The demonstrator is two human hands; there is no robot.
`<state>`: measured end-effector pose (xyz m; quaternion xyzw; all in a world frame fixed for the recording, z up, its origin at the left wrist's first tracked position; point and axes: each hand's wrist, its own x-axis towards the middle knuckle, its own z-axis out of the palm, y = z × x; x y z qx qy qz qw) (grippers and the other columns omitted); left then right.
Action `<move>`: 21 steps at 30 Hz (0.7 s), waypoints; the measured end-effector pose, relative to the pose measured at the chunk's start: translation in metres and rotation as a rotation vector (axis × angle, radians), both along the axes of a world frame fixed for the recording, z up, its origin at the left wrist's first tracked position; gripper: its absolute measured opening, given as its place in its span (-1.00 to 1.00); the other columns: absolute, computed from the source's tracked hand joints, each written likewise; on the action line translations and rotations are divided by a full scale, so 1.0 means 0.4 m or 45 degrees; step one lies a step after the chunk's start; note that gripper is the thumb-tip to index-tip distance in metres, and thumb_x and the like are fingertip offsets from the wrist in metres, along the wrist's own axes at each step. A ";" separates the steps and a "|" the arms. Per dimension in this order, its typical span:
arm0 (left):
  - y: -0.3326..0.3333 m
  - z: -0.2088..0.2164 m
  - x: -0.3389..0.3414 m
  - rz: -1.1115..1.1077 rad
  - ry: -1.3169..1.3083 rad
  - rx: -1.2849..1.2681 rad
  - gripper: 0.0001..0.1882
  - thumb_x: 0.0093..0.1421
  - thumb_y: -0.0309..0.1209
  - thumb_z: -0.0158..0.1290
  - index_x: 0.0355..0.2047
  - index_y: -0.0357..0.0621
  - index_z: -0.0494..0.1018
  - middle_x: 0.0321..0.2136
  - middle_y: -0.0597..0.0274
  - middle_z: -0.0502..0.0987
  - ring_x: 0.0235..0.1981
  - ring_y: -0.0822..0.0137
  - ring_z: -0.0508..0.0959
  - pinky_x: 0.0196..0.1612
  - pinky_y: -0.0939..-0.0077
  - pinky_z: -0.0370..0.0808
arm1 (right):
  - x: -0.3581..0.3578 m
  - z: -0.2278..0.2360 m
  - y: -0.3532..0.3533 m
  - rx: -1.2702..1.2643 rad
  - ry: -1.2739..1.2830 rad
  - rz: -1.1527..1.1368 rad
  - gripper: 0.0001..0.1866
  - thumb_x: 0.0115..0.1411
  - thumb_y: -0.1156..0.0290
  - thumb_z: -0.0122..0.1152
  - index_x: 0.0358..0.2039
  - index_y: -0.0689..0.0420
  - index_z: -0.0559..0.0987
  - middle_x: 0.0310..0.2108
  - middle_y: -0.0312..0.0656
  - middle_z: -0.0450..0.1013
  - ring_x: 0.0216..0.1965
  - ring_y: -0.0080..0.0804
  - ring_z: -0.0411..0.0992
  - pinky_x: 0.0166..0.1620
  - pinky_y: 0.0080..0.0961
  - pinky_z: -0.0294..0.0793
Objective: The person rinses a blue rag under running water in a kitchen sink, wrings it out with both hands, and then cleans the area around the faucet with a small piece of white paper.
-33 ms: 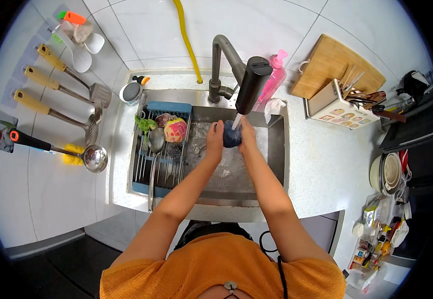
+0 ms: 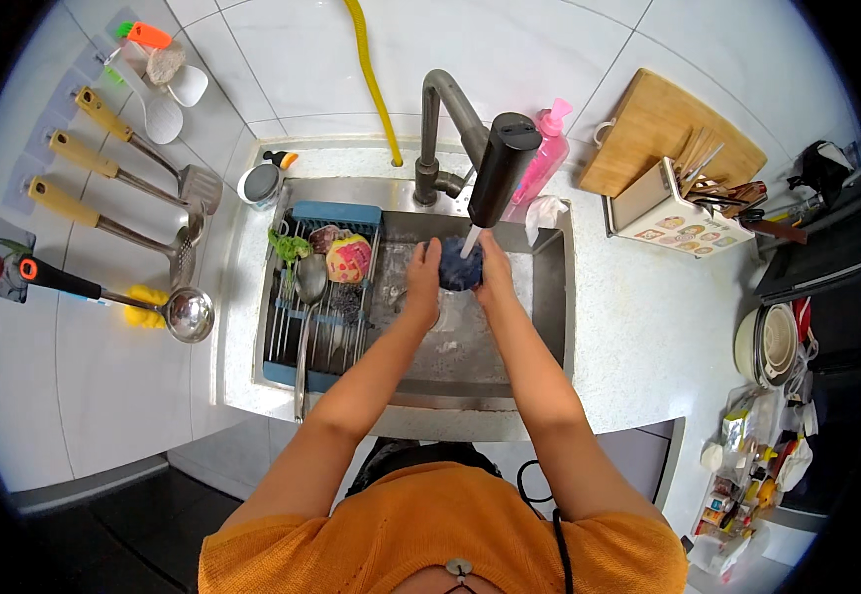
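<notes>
Left of the rectangular stainless-steel sink [image 2: 460,366], on the wall: round steel ladle with black handle [image 2: 190,314]. Inside the sink's left end, a blue-and-grey plastic dish rack [image 2: 336,213] with a long-handled silver metal spoon [image 2: 311,284] and a rounded pink-and-yellow item [image 2: 348,259], material unclear. Above the sink's middle, bare left hand [image 2: 426,277], partly curled, cupped on the near-left side of the dark blue rounded object [image 2: 461,264]; fingers underneath hidden. That object is over the sink's middle, held between both hands, under the water stream; maybe a small bowl or cup, can't tell which, nor the material. Judging by size against the hands, probably light; wet, so likely slippery; stiff or soft not certain, outline looks round and uncrushed; if ceramic or glass, would chip against the sink. Best hold: opposite sides, palms cupped, fingers under, top left free. Bare right hand [image 2: 494,267], half closed on its right side, does the matching grip. Over the sink from its back edge, black cylindrical faucet head [image 2: 506,168]; behind the sink's right back corner, translucent pink pump bottle [image 2: 546,158]. Right of the sink, white speckled bench [image 2: 638,317].
</notes>
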<state>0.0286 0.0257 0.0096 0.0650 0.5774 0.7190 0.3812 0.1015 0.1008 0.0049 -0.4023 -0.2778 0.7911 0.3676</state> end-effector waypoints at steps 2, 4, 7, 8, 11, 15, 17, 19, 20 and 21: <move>-0.006 -0.023 -0.021 -0.061 -0.242 0.218 -0.61 0.16 -0.27 -0.11 -0.03 -0.14 0.25 -0.28 0.24 0.39 -0.24 0.40 0.38 -0.22 0.52 0.36 | 0.034 0.066 -0.023 -0.074 -0.280 0.115 -0.57 0.07 0.07 0.07 -0.18 0.12 0.35 -0.35 -0.27 0.35 -0.38 -0.46 0.35 -0.40 -0.46 0.37; 0.001 -0.025 -0.032 -0.139 -0.388 0.408 -0.61 0.17 -0.27 -0.13 -0.01 -0.08 0.23 -0.23 0.22 0.38 -0.20 0.38 0.39 -0.18 0.48 0.37 | 0.030 0.098 -0.057 0.036 -0.307 0.104 -0.49 0.02 0.11 0.14 -0.09 0.12 0.30 -0.24 -0.24 0.33 -0.27 -0.39 0.34 -0.31 -0.39 0.39; 0.007 0.006 -0.026 -0.272 -0.519 0.540 -0.70 0.18 -0.27 -0.16 -0.08 -0.03 0.27 -0.20 0.21 0.38 -0.21 0.35 0.40 -0.17 0.44 0.37 | 0.044 0.060 -0.089 1.509 -0.871 -0.238 -0.37 -0.06 0.21 0.23 0.01 0.09 0.22 -0.12 -0.16 0.25 -0.15 -0.24 0.29 -0.17 -0.32 0.34; 0.003 0.036 -0.020 -0.304 -0.594 0.524 -0.71 0.18 -0.27 -0.17 -0.10 -0.04 0.28 -0.22 0.22 0.38 -0.22 0.35 0.40 -0.18 0.44 0.37 | 0.053 0.063 -0.097 1.560 -0.880 -0.199 -0.37 -0.05 0.21 0.21 0.01 0.11 0.22 -0.12 -0.12 0.24 -0.14 -0.20 0.28 -0.13 -0.31 0.30; 0.021 -0.025 -0.016 -0.352 -0.578 0.450 -0.73 0.18 -0.23 -0.18 -0.20 -0.07 0.32 -0.29 0.25 0.40 -0.27 0.34 0.43 -0.20 0.42 0.40 | 0.072 0.073 -0.106 1.631 -0.884 -0.068 -0.41 -0.04 0.24 0.20 -0.01 0.13 0.23 -0.13 -0.06 0.24 -0.14 -0.12 0.26 -0.08 -0.32 0.25; 0.040 -0.009 0.017 -0.249 -0.479 0.254 -0.73 0.16 -0.21 -0.18 -0.35 -0.13 0.38 -0.41 0.27 0.43 -0.38 0.36 0.45 -0.29 0.45 0.39 | 0.077 0.055 -0.097 1.567 -0.876 0.000 -0.58 -0.04 0.32 0.19 -0.15 0.14 0.35 -0.17 -0.05 0.29 -0.18 -0.10 0.31 -0.15 -0.35 0.32; 0.044 -0.008 0.021 -0.175 -0.274 0.177 -0.73 0.16 -0.22 -0.18 -0.40 -0.16 0.39 -0.46 0.27 0.43 -0.43 0.36 0.44 -0.35 0.45 0.36 | 0.065 0.048 -0.096 1.521 -0.832 -0.036 -0.67 -0.02 0.33 0.16 -0.23 0.17 0.39 -0.25 -0.06 0.33 -0.23 -0.13 0.34 -0.18 -0.37 0.32; 0.048 -0.024 0.019 -0.063 0.076 0.129 -0.72 0.15 -0.25 -0.18 -0.47 -0.21 0.40 -0.52 0.27 0.43 -0.50 0.35 0.43 -0.41 0.45 0.33 | 0.047 0.039 -0.093 1.429 -0.749 -0.089 -0.74 0.01 0.33 0.14 -0.31 0.20 0.42 -0.35 -0.07 0.37 -0.28 -0.18 0.37 -0.22 -0.38 0.33; 0.049 -0.026 0.014 -0.044 0.266 0.068 -0.72 0.13 -0.26 -0.17 -0.50 -0.22 0.39 -0.55 0.20 0.42 -0.51 0.33 0.42 -0.41 0.43 0.32 | 0.038 0.038 -0.091 1.369 -0.718 -0.096 -0.75 0.02 0.34 0.11 -0.32 0.20 0.42 -0.39 -0.09 0.37 -0.31 -0.21 0.37 -0.23 -0.41 0.32; 0.047 -0.029 0.005 -0.025 0.456 0.006 -0.73 0.11 -0.27 -0.15 -0.53 -0.24 0.38 -0.58 0.12 0.41 -0.52 0.31 0.41 -0.42 0.41 0.31 | 0.029 0.038 -0.088 1.308 -0.687 -0.102 -0.76 0.04 0.34 0.08 -0.32 0.21 0.42 -0.43 -0.11 0.38 -0.33 -0.24 0.38 -0.23 -0.43 0.32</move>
